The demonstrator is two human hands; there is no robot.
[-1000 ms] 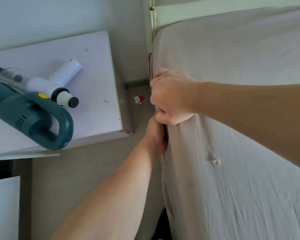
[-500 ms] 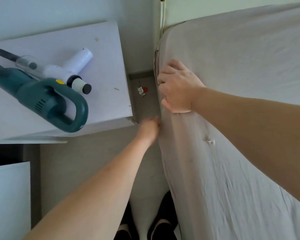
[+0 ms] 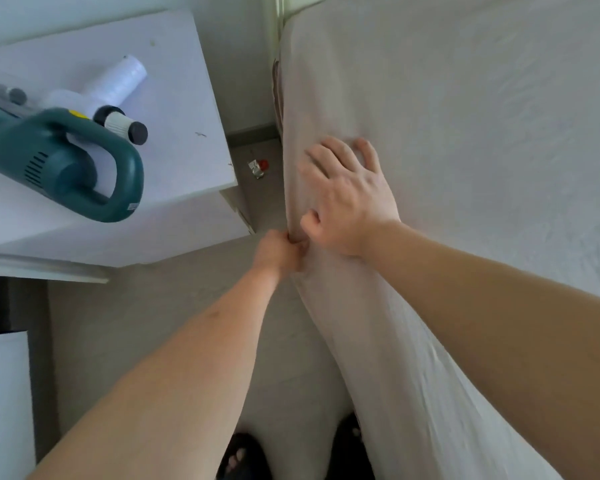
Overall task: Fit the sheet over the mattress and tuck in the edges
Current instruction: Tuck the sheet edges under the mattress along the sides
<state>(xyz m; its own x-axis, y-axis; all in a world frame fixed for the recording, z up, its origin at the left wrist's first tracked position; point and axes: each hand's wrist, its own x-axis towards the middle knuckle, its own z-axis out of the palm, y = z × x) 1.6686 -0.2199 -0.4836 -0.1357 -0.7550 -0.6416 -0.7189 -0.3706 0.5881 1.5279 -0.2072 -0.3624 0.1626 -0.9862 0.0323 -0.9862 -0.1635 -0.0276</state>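
A pale beige sheet [image 3: 465, 140] covers the mattress, which fills the right side of the head view. My right hand [image 3: 350, 199] lies flat on the sheet near the mattress's left edge, fingers spread. Just below it, my left hand [image 3: 278, 252] pinches a fold of the sheet at the side of the mattress, low on the edge. A strip of the mattress's darker side [image 3: 276, 88] shows near the far corner.
A white bedside cabinet [image 3: 184, 98] stands left of the bed with a teal handheld vacuum [image 3: 66, 161] on top. A narrow floor gap [image 3: 257, 209] separates them; small litter [image 3: 258, 167] lies there. My feet in dark slippers [image 3: 243, 459] stand below.
My right hand opened from a fist and spread flat on the sheet. My left hand came back against the mattress side and pinched the sheet's edge. The camera shifted.
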